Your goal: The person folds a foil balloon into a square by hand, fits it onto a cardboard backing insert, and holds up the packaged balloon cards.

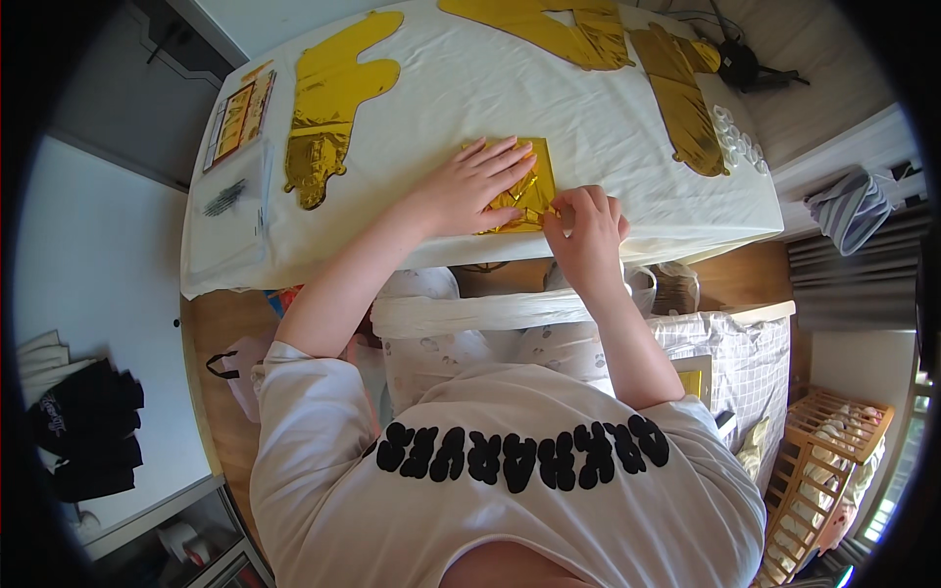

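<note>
A folded gold foil balloon (542, 169) lies near the front edge of the white-covered table (431, 108). Across it my left hand (470, 191) rests palm down, fingers stretched out and slightly apart. At the balloon's lower right corner, my right hand (590, 230) pinches the foil edge between thumb and fingertips. The foil is creased under my left hand, which hides part of it.
Flat gold foil balloons lie at the left (328, 108), the far side (549, 29) and the right (686, 98). A clear bag (230, 211) sits at the left edge. White ribbon rolls (740, 142) and a black item (740, 67) are at the right.
</note>
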Demonstrator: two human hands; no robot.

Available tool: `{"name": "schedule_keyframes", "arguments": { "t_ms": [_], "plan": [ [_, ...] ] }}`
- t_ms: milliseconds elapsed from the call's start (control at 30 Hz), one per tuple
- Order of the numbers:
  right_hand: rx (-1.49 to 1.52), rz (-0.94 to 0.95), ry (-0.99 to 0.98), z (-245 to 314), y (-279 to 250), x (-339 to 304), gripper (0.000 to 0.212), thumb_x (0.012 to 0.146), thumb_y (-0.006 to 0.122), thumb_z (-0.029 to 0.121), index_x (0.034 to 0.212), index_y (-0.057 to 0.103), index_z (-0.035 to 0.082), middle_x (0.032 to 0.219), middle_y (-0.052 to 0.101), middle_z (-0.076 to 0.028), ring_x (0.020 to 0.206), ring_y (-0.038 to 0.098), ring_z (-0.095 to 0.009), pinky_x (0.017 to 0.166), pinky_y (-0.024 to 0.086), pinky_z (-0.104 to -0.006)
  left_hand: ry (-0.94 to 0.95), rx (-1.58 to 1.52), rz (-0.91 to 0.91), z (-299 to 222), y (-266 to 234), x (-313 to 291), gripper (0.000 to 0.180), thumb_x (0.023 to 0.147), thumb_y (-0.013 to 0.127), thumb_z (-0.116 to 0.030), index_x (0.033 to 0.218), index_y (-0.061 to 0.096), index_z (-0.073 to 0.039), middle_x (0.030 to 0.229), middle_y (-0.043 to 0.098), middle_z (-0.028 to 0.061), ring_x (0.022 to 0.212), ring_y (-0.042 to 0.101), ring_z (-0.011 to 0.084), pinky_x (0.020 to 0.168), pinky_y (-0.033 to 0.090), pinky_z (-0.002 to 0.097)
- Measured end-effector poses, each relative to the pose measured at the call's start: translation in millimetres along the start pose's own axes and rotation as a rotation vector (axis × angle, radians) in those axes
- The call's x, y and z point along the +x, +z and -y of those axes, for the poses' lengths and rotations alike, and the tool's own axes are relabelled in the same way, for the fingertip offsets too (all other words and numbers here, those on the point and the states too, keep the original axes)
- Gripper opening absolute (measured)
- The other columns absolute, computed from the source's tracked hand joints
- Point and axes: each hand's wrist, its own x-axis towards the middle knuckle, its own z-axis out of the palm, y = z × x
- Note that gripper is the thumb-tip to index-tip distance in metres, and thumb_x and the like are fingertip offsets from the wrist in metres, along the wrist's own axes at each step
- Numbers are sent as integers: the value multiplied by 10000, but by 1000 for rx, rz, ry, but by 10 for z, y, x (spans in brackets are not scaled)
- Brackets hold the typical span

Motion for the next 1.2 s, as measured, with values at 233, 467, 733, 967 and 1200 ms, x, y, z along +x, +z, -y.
{"name": "schedule_keyframes", "arguments": {
  "t_ms": [233,467,733,967,1200],
  "plan": [
    [11,-1,0,26,7,-18,212,860,734,137,1050,640,149,1026,627,14,1053,540,-245,950,333,-441,69,-27,-36,-54,-51,8,645,994,583,-477,1585,356,-351,1691,236,66,1559,177,366,1243,169,587],
    [147,48,-70,-120,-80,-27,150,871,734,115,1004,670,140,993,645,1,1022,561,-249,944,354,-432,75,-12,69,-39,-63,11,499,1018,555,-457,1509,479,-411,1683,269,34,1563,155,369,1241,124,616],
    [7,-66,-541,-386,-218,-103,250,808,797,92,1044,735,144,1097,695,13,1070,618,-233,941,402,-387,47,-88,70,-50,-98,26,427,1038,530,-429,1465,535,-430,1665,316,33,1557,192,345,1255,104,572],
    [-13,-138,-512,-444,-84,-145,279,795,820,123,1059,740,166,1143,695,25,1109,625,-229,972,392,-390,57,-89,53,-41,-55,43,424,1032,539,-431,1456,547,-427,1656,332,33,1552,206,346,1258,98,570],
    [11,-182,-550,-468,-80,-41,272,753,856,139,995,739,183,1138,697,34,1090,633,-226,948,408,-380,62,-82,54,-35,-48,35,424,1034,532,-417,1458,542,-437,1657,328,31,1551,204,348,1257,102,576]
  ]
}}
